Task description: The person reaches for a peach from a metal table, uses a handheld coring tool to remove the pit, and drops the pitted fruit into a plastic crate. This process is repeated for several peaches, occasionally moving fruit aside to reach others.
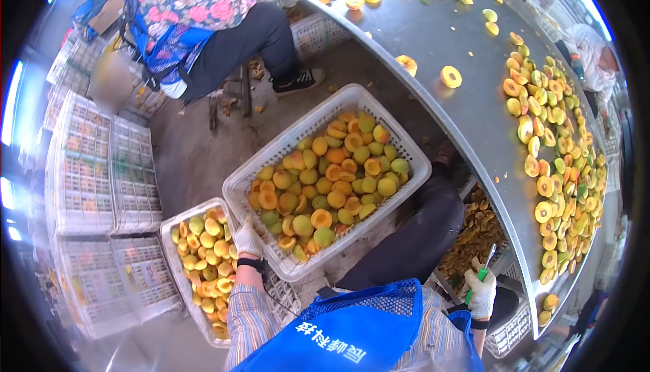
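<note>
My left hand [248,238], in a white glove, is at the near left rim of a large white crate [325,264] full of halved peaches [321,186]; its fingers seem closed on the rim. My right hand [481,289], also gloved, is wrapped round a green-handled tool [482,274] with a thin metal tip, beside the table's edge. Left of my left hand stands a smaller white crate [177,284] of peach halves [210,257]. Below the table, near my right hand, a container holds brown pits or scraps [477,230].
A metal table [433,40] curves along the right, bearing many peach halves [548,189]. A seated person [196,20] in a floral top is at the upper left. Another person [590,57] is beyond the table. White crates [84,169] are stacked on the left.
</note>
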Available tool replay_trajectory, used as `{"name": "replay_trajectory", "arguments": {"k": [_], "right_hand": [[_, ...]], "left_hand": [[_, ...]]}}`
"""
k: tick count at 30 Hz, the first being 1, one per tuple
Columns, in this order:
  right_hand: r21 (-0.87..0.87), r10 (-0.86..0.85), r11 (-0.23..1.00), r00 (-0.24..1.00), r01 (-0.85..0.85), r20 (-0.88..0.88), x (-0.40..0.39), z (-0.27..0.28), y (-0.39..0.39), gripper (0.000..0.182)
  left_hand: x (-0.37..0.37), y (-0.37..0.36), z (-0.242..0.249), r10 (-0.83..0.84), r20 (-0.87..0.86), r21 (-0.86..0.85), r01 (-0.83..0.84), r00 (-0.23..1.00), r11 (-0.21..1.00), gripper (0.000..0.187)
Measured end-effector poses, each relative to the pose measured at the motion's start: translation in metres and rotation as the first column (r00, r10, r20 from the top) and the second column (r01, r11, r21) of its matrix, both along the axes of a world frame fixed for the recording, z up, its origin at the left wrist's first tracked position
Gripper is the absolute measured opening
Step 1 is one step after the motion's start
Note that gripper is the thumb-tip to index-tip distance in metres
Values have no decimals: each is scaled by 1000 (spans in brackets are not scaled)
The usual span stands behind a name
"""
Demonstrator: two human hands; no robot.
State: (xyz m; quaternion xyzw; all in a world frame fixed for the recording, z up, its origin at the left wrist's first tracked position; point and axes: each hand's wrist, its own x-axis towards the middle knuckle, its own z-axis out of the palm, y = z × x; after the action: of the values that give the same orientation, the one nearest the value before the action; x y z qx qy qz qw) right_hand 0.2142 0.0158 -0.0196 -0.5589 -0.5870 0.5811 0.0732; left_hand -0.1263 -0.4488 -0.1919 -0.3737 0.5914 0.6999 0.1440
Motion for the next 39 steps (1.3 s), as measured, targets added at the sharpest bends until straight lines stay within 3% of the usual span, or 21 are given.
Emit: {"name": "replay_trajectory", "arguments": {"k": [2, 4, 6, 8, 10, 13, 16, 18, 19, 20, 22, 24, 26, 28, 31, 32, 33, 34, 36, 38, 39], "right_hand": [[2, -3, 1000, 1000, 3, 20, -5, 3, -1, 55], [-6, -23, 1000, 999, 24, 34, -9, 7, -5, 56], [-5, 36, 999, 994, -35, 107, -13, 10, -5, 57], [-42, -66, 997, 996, 68, 58, -12, 12, -5, 57], [22, 41, 999, 971, -48, 235, -18, 30, -2, 56], [34, 29, 999, 978, -36, 209, -6, 18, 3, 54], [-8, 10, 1000, 979, -9, 205, -8, 13, 4, 48], [-56, 9, 998, 969, 5, 247, -9, 1, 4, 40], [-10, 59, 998, 957, -58, 285, -10, -1, 0, 37], [41, 101, 992, 941, -120, 323, -8, 0, 1, 34], [-33, 51, 998, 963, -44, 263, -15, 13, 1, 33], [-2, 59, 998, 931, -62, 361, -16, 18, 2, 36], [19, -6, 1000, 965, 2, 262, -15, 18, 4, 47], [9, -37, 999, 963, 36, 266, -14, 19, 4, 49], [-46, -34, 998, 985, 43, 172, -3, 10, 7, 49], [-47, -85, 995, 987, 92, 138, -3, 8, 6, 49], [-16, -18, 1000, 986, 21, 169, -2, 8, 7, 50], [9, 58, 998, 975, -61, 213, -3, 15, 8, 51], [-29, 91, 996, 962, -86, 257, -1, 26, 8, 46], [4, 115, 993, 965, -119, 237, -4, 17, 12, 42], [32, 117, 991, 958, -130, 264, -1, 4, 13, 37]], "left_hand": [[-1, 4, 12, -16, -12, 267, 19, 1000, 964, 47], [2, 2, 6, 36, -7, 354, -31, 999, 935, 51], [2, 9, 19, -46, -51, 214, 56, 998, 975, 52], [-7, 12, 9, -84, -22, -37, 83, 996, 996, 51], [-10, 23, 23, -93, -54, -41, 91, 994, 995, 50], [-16, 55, 80, -147, -49, -156, 137, 988, 978, 49], [-5, 61, 113, -231, -57, -57, 228, 971, 972, 44], [2, 93, 159, -223, -46, 128, 227, 974, 966, 41], [6, 68, 137, -247, -134, 280, 275, 960, 920, 34], [9, 47, 94, -251, -131, 293, 280, 959, 914, 34], [8, 22, 17, -113, -5, -123, 112, 994, 986, 35], [11, 1, -19, -102, 32, -194, 106, 994, 975, 38], [0, 5, -27, -104, 40, -249, 111, 994, 962, 42], [2, 20, -12, -183, -56, -465, 136, 982, 875, 34], [-1, 31, 3, -91, 36, -152, 95, 995, 984, 36], [0, 30, 7, -223, -46, -59, 220, 974, 974, 42], [-10, 35, 18, -168, 74, -7, 169, 983, 986, 45], [-15, 44, 24, -204, 96, -145, 216, 974, 966, 40], [-18, 50, 48, -303, 82, -151, 312, 949, 938, 38], [-11, 95, 112, -273, -2, -121, 271, 962, 955, 39], [-19, 94, 126, -293, -15, 16, 293, 956, 956, 38]]}}
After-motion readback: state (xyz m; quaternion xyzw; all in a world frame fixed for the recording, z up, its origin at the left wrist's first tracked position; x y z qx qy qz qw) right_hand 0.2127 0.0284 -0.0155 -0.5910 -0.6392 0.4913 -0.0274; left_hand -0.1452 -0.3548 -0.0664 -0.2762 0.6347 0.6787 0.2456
